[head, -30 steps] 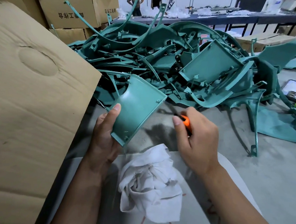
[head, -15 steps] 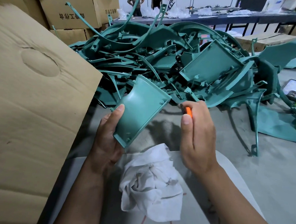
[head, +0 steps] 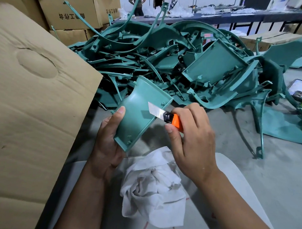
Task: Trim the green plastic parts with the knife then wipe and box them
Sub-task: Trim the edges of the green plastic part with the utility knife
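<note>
Head view: left hand (head: 107, 147) is gripping a curved green part (head: 139, 119) above the lap, right hand (head: 191, 134) is gripping the orange knife (head: 171, 118), blade resting on its right edge. Trimming looks underway; white rag (head: 152, 188) unused, cardboard box (head: 32, 107) waiting, pile (head: 176, 62) remaining.

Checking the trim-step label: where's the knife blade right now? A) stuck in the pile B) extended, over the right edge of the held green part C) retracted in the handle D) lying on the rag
B: the right hand grips the orange knife with the blade out, its tip over the right edge of the green part that the left hand holds.
</note>
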A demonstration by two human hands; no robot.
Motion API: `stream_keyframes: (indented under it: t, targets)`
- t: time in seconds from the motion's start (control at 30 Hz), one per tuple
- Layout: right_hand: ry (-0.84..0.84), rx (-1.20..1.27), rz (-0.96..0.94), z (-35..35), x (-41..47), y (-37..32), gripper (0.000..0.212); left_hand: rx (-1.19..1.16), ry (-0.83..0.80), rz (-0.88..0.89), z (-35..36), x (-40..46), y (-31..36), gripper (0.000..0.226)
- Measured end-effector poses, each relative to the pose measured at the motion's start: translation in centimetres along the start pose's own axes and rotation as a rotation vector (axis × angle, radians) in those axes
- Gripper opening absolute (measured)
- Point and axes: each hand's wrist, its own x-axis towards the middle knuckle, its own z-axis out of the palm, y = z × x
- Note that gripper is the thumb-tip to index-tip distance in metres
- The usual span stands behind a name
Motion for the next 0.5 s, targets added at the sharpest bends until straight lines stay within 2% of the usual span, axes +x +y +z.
stream_keyframes:
  t: [0.2,0.33,0.43,0.5]
  targets:
    - [0.045,-0.063,-0.004,0.0,0.0,0.0,0.037,-0.028,0.01,-0.013,0.1,0.3,0.0,0.04]
    - [0.106,-0.067,0.048,0.0,0.2,0.7,0.032,0.095,0.001,0.042,-0.6,0.2,-0.5,0.048]
    - [0.157,-0.1,0.177,-0.5,0.4,1.9,0.03,0.019,0.049,-0.019,-1.1,0.4,-0.4,0.031]
    - [0.181,-0.088,0.204,-0.9,0.5,2.3,0.029,0.067,0.033,0.048,-1.4,0.5,-0.7,0.031]
